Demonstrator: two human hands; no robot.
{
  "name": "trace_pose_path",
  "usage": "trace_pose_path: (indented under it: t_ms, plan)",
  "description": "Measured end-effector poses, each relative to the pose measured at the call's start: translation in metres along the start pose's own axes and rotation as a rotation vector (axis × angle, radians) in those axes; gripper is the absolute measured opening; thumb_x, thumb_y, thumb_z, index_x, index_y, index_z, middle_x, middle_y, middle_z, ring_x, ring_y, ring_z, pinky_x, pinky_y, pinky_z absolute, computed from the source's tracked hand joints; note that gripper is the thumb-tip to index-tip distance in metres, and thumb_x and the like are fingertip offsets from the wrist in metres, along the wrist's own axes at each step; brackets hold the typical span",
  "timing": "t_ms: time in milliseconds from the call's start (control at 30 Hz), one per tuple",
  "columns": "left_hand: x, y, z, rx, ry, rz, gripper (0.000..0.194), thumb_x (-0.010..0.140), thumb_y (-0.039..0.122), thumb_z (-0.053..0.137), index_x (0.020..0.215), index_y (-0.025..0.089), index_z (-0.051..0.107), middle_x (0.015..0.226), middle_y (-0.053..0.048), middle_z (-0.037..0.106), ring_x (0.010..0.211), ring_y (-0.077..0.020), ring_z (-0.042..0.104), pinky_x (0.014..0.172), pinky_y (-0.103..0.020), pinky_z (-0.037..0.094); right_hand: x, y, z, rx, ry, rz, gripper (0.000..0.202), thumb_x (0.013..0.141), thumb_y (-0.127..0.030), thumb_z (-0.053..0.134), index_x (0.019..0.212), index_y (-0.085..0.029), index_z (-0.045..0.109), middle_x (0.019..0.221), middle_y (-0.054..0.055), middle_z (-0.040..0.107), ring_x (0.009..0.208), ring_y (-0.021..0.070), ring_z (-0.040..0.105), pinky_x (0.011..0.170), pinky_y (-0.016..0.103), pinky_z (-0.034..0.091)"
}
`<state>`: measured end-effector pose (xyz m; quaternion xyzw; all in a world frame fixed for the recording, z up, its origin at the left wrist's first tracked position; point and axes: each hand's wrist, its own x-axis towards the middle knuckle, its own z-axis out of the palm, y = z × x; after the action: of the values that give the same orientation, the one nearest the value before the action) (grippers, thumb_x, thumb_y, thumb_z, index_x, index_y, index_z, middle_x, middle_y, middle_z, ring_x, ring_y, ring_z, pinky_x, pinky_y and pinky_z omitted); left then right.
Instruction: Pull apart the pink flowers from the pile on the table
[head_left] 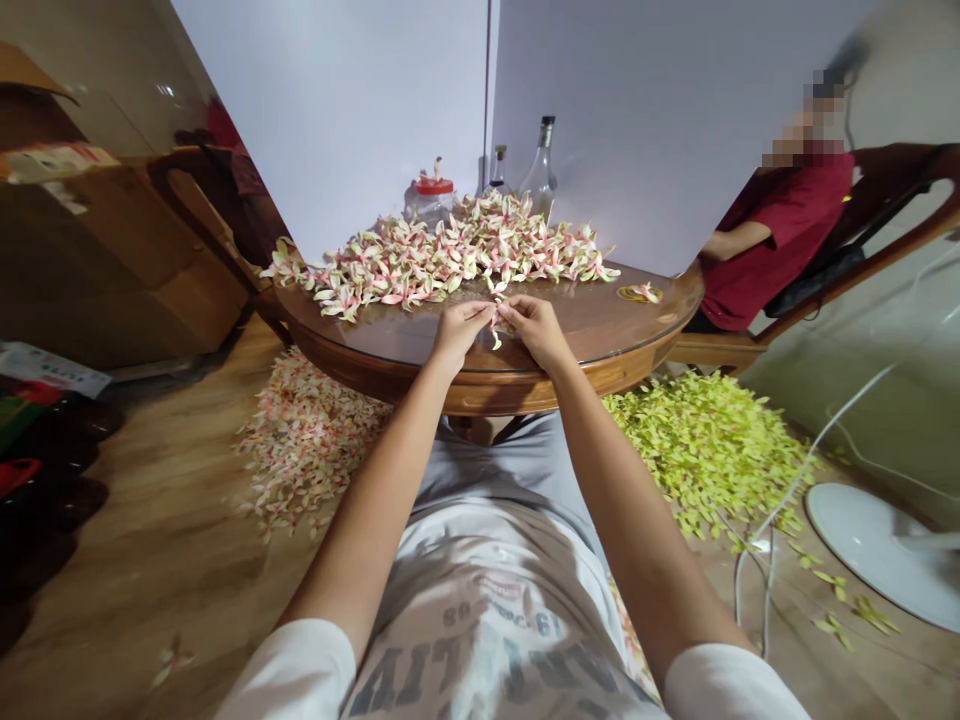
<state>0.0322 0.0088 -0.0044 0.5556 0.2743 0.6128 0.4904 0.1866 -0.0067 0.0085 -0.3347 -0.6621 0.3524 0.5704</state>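
Both of my hands meet above the front of the round wooden table [585, 340]. My left hand [459, 332] pinches a small pink and white flower [496, 325] from the left. My right hand [534, 325] has its fingertips closed on the same flower from the right. The flower's pale green-yellow end hangs down between the fingers. Just behind my hands lies a wide heap of pink and white flowers [450, 250] on the glass tabletop. A few rubber bands [634, 294] with a flower on them lie at the table's right.
Behind the heap stand a red-lidded jar [433, 200] and glass bottles [541, 170]. Flowers [307, 430] lie on the floor at left, yellow-green pieces [712, 440] at right, near a white cable [795, 480] and a round base [885, 550]. A person in red [795, 230] sits at right.
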Motion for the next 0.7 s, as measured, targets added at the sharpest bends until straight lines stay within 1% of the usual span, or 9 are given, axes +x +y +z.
trace_pose_path:
  t_ms: [100,233,433,567,700]
  plan:
    - [-0.001,0.001,0.0,-0.008,-0.006,-0.007,0.024,0.07,0.032,0.084,0.086,0.015,0.077,0.089,-0.009,0.077,0.085,-0.0202,0.071,0.088,-0.034,0.052,-0.001,-0.002,0.0,-0.004,0.001,0.003,0.037,0.082,-0.054,0.07,0.076,-0.018,0.069,0.072,0.001,0.065,0.064,0.013,0.054,0.065,0.027,0.044]
    - [-0.001,0.002,0.0,-0.006,-0.008,-0.015,0.024,0.07,0.032,0.083,0.085,0.015,0.077,0.086,-0.008,0.077,0.082,-0.0189,0.07,0.086,-0.033,0.052,-0.002,-0.007,0.002,-0.002,-0.012,0.015,0.038,0.082,-0.054,0.07,0.075,-0.017,0.069,0.071,0.002,0.065,0.063,0.0122,0.054,0.065,0.026,0.044]
    - [-0.001,0.003,0.001,-0.01,-0.014,-0.01,0.024,0.07,0.034,0.082,0.084,0.015,0.077,0.084,-0.007,0.076,0.08,-0.0173,0.068,0.085,-0.031,0.051,-0.003,-0.014,0.004,0.004,0.005,0.042,0.042,0.076,-0.059,0.074,0.077,-0.017,0.068,0.071,0.002,0.065,0.064,0.0142,0.055,0.065,0.028,0.047]
    - [-0.002,0.006,0.001,0.006,-0.017,-0.009,0.023,0.072,0.035,0.081,0.083,0.015,0.077,0.079,-0.005,0.075,0.076,-0.0162,0.066,0.082,-0.03,0.05,-0.004,-0.014,0.005,0.001,0.0,0.053,0.042,0.075,-0.059,0.075,0.077,-0.018,0.067,0.072,0.002,0.065,0.066,0.015,0.056,0.067,0.028,0.049]
    - [-0.003,0.005,0.001,0.037,0.002,-0.005,0.02,0.074,0.032,0.079,0.08,0.014,0.075,0.073,-0.004,0.072,0.072,-0.0154,0.064,0.077,-0.028,0.049,-0.004,-0.012,0.004,0.005,-0.02,0.053,0.04,0.078,-0.057,0.072,0.079,-0.017,0.068,0.074,0.002,0.067,0.068,0.0146,0.057,0.069,0.028,0.049]
